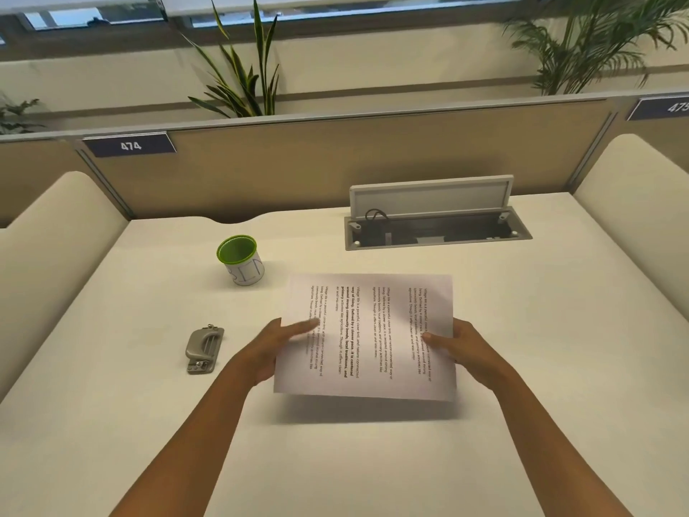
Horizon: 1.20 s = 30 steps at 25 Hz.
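A printed sheet of paper (pixel 367 333) hangs a little above the white desk (pixel 522 348), its text running sideways and its shadow falling below its near edge. My left hand (pixel 274 348) holds the sheet's left edge, thumb lying on top and fingers under it. On the opposite edge my right hand (pixel 462 347) pinches the sheet with the thumb on the printed side. A grey metal hole punch (pixel 203 349) lies on the desk to the left of my left hand.
A white cup with a green inside (pixel 242 260) stands behind the hole punch. An open cable hatch (pixel 436 225) with a raised lid sits at the back right. Beige partitions (pixel 298 169) enclose the desk, with plants behind them.
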{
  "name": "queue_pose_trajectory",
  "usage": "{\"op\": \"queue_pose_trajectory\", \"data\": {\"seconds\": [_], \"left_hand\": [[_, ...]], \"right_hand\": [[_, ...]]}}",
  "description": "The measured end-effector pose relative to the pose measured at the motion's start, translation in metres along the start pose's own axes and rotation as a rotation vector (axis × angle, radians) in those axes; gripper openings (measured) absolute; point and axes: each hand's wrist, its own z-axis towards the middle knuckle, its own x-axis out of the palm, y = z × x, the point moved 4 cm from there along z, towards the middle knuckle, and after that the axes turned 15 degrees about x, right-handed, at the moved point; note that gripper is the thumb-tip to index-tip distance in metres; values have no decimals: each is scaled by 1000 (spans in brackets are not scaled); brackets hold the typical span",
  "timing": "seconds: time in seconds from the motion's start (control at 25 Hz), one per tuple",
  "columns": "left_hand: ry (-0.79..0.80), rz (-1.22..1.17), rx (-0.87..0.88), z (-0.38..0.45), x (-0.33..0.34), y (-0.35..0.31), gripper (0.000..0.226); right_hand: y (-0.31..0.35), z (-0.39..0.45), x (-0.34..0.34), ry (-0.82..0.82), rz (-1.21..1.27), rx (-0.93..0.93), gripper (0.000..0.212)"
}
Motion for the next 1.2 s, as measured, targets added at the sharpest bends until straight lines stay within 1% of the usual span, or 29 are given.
{"op": "queue_pose_trajectory", "data": {"seconds": [0.08,0.16,0.24,0.32,0.4,0.48,0.6,0.72,0.8,0.96,1.08,1.2], "left_hand": [[-60,81,59,5,1,8,53],[-127,85,137,7,2,11,41],[-184,124,233,10,5,10,34],[-221,171,305,12,9,6,30],[-255,201,338,13,10,1,28],[-262,209,363,13,10,0,31],[-266,196,362,10,9,8,34],[-277,151,317,6,8,27,33],[-281,152,305,5,10,32,36],[-290,145,306,10,10,29,39],[-274,155,284,11,9,30,42],[-233,168,298,9,13,35,42]], "right_hand": [[2,2,-1,-71,-3,-25,25],[5,3,-1,-160,-18,-70,20],[10,3,1,-216,-26,-123,16],[16,2,3,-254,-35,-179,17],[20,1,2,-286,-47,-217,18],[19,1,1,-306,-44,-226,15],[7,3,-2,-312,-45,-215,14],[-11,9,0,-296,-74,-175,23],[-18,12,1,-298,-88,-154,28],[-15,13,0,-314,-73,-156,33],[-18,14,0,-309,-74,-143,33],[-23,15,0,-320,-84,-120,34]]}}
